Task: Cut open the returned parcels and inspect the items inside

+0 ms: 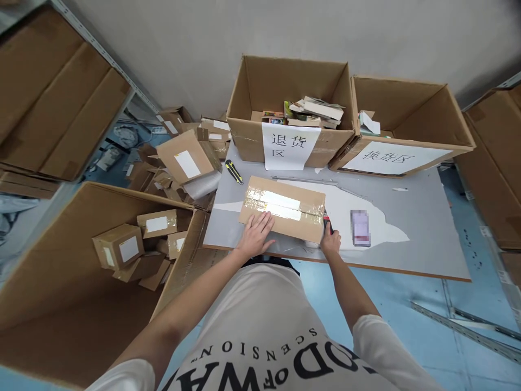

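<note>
Parcel: flat brown cardboard box [282, 209], tape seam unbroken, lying between both hands.
Left hand [257, 232]: open, palm flat on box's near corner.
Right hand [330, 240]: fist around red-handled cutter [326, 222] at box's right end.
Progress: cut barely begun; opening remains.

left hand [257, 234] flat, fingers spread, right hand [330, 242] gripping

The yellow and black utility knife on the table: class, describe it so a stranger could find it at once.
Start at the grey table. Go to its far left corner, beside the open box with the hanging paper sign. The yellow and black utility knife lies there untouched, unlike the red-handled cutter in the right hand.
</note>
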A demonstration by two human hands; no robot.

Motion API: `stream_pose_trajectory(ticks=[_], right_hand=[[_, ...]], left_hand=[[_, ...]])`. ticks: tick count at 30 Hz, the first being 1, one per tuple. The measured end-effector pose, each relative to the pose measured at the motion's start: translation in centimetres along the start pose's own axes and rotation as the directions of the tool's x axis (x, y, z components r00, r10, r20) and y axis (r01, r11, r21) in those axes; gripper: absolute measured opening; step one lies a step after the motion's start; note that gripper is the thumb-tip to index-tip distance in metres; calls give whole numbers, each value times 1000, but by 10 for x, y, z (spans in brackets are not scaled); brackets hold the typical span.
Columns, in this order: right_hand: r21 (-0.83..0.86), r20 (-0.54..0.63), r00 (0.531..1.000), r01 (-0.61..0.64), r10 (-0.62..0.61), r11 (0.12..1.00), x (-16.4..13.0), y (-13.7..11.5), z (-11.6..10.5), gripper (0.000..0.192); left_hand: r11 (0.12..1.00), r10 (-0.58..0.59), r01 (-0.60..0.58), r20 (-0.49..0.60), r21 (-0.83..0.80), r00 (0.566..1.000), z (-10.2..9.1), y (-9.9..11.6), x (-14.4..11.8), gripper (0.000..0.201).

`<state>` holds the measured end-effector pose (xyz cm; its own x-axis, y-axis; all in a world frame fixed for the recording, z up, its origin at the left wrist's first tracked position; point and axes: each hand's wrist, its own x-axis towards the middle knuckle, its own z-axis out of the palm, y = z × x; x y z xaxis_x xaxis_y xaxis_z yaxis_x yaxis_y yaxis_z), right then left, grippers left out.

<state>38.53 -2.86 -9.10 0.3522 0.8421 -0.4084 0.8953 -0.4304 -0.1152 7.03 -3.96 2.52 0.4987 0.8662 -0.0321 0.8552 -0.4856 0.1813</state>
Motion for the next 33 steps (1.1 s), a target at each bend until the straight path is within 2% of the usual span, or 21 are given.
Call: stream_pose_trajectory(ticks=[3, 5, 7, 9, 11, 13, 14, 15, 16, 19, 23, 26, 29, 33], right_hand=[[7, -24, 999, 32, -32, 999, -1, 0, 0, 67], [94, -115, 990, 98, -87, 991, 3, 1, -10, 62], [194, -240, 962, 177, -128, 965, 8, 0, -31, 63], [241, -354, 919, 269, -174, 933, 13, -7, -62, 67], [223, -450, 832, 457, -325, 861, 13, -23, -95, 67], [119, -407, 716, 657, -567, 744, 11, -46, -123, 69], [52, -332, 665, 721, -669, 691, 10, -59, -132, 73], [-14, -248, 628, 759, -738, 651, 9, -72, -138, 77], [-78, -172, 612, 773, -772, 630, 10, -83, -141, 80], [-238, -28, 622, 756, -783, 609, 14, -106, -136, 83], [-370, -30, 627, 717, -779, 591, 20, -114, -124, 76], [-436, -17, 611, 708, -792, 555, 16, -116, -125, 64], [-445, 45, 590, 735, -806, 512, 10, -120, -137, 55], [-334, 182, 561, 807, -807, 486, 21, -132, -171, 50]], left_hand=[[1000, -14, 14, -2, -5, 1000, 1, 0, 1, 64], [1000, -23, 23, -3, -11, 1000, 2, -1, 2, 63], [1000, -24, 24, -3, -18, 1000, 3, -2, 2, 63], [999, -21, 21, -5, -26, 1000, 4, -2, 2, 64], [999, -19, 19, -4, -37, 1000, 4, -3, 2, 66], [999, -19, 19, 2, -47, 1000, 4, -3, 3, 69], [999, -20, 20, 8, -51, 1000, 4, -3, 4, 70], [998, -21, 22, 15, -54, 1000, 3, -3, 5, 72], [998, -23, 24, 22, -58, 999, 3, -3, 6, 74], [997, -36, 38, 38, -72, 999, 2, -1, 9, 80], [995, -44, 49, 52, -84, 998, 3, 0, 12, 82], [996, -35, 39, 54, -75, 998, 4, 0, 11, 83], [998, -20, 23, 49, -61, 999, 4, -1, 9, 84], [999, -2, 3, 46, -40, 999, 5, -2, 8, 85]])
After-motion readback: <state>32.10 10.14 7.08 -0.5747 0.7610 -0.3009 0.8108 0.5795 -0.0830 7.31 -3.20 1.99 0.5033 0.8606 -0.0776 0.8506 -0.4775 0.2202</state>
